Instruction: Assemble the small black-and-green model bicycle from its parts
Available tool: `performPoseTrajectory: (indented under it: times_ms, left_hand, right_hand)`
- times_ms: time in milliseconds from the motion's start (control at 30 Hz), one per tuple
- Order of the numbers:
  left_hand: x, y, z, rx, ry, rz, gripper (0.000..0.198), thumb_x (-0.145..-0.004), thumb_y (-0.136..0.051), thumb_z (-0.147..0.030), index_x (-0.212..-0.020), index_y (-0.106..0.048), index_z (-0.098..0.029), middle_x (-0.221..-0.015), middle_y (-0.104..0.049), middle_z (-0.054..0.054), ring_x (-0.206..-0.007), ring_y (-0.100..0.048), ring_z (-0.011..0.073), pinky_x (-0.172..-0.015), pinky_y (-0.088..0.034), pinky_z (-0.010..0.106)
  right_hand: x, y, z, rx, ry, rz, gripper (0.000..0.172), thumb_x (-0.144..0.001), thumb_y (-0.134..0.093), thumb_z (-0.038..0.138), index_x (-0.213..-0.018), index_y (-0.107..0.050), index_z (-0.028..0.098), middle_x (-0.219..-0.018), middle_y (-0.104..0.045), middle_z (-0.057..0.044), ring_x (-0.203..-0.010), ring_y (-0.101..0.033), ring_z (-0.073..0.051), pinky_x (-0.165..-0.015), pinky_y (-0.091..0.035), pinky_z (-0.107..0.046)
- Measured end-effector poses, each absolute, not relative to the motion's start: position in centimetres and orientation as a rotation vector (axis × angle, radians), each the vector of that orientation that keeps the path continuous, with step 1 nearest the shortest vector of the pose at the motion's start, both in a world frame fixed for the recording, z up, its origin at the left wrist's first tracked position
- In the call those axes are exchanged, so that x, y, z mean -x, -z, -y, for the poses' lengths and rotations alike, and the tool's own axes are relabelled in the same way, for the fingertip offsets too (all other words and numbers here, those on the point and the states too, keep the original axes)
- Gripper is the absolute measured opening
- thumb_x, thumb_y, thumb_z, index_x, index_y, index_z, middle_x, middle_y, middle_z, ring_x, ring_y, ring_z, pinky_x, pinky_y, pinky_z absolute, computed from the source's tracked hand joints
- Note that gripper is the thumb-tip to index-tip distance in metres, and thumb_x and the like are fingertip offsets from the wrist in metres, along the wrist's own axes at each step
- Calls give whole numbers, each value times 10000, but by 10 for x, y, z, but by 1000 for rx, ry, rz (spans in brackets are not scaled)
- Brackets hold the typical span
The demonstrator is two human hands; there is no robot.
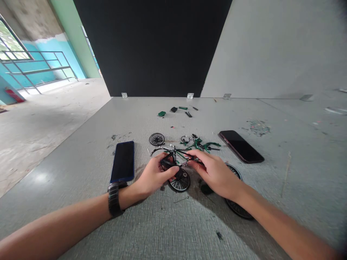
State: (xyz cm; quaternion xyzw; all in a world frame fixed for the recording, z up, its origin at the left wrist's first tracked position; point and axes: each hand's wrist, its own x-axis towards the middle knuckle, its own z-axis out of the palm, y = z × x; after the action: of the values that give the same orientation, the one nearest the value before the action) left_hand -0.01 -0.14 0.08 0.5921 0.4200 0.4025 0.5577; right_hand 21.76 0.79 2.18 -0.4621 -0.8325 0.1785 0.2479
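A small model bicycle frame (177,159), black and green, lies on the grey table (168,224) between my hands. My left hand (154,175) pinches the frame's left end, with a wrist watch (114,198) on that arm. My right hand (214,171) grips the frame's right side with closed fingers. A spoked wheel (180,182) sits on the frame just below my left fingers. A loose wheel (157,139) lies beyond my left hand. Green and black bicycle parts (200,143) lie just past my right hand.
A blue phone (123,161) lies left of my hands and a dark phone (240,146) to the right. Larger black rings (238,209) lie under my right wrist. Small green and black pieces (177,110) sit near the black back wall. Debris (257,127) is scattered far right.
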Motion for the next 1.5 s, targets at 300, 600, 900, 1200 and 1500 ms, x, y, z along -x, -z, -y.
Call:
performPoseTrajectory:
  times_ms: [300, 600, 900, 1200, 1500]
  left_hand:
    - [0, 0, 1, -1394, -951, -982, 242, -832, -701, -330, -889, -563, -139, -746, -611, 8, -617, -548, 100, -572, -441, 234]
    - [0, 3, 0, -1398, -947, -979, 241, -845, -692, -338, -889, -563, -140, -741, -615, 7, -611, -546, 97, -566, -440, 233]
    - [-1, -2, 1, -1368, -960, -962, 251, -826, -705, -330, -895, -564, -134, -774, -601, 9, -626, -553, 94, -585, -455, 235]
    - [0, -1, 1, -1408, -964, -965, 229, -839, -691, -326, -884, -564, -141, -758, -613, 10, -628, -553, 100, -584, -445, 238]
    - [0, 0, 1, -1394, -952, -970, 243, -835, -695, -336, -901, -565, -141, -757, -612, 8, -636, -556, 108, -589, -453, 244]
  right_hand:
    - [-219, -22, -8, 1280, -495, 2285, 273, -1036, -463, 377, -1218, -602, 228, -1056, -741, -57, -883, -687, -200, -733, -511, -322]
    - [-218, -22, -8, 1259, -488, 2286, 268, -1039, -463, 353, -1219, -603, 212, -1081, -737, -71, -925, -688, -208, -793, -528, -346]
    - [-217, -22, -8, 1236, -463, 2292, 268, -1036, -466, 341, -1218, -606, 203, -1111, -735, -88, -973, -694, -220, -832, -550, -366]
    - [-218, -23, -7, 1239, -450, 2284, 265, -1026, -474, 328, -1214, -614, 206, -1104, -741, -85, -928, -704, -212, -782, -557, -348]
    - [-218, -22, -8, 1233, -438, 2292, 262, -1026, -481, 324, -1217, -615, 205, -1108, -742, -86, -943, -704, -211, -793, -559, -344]
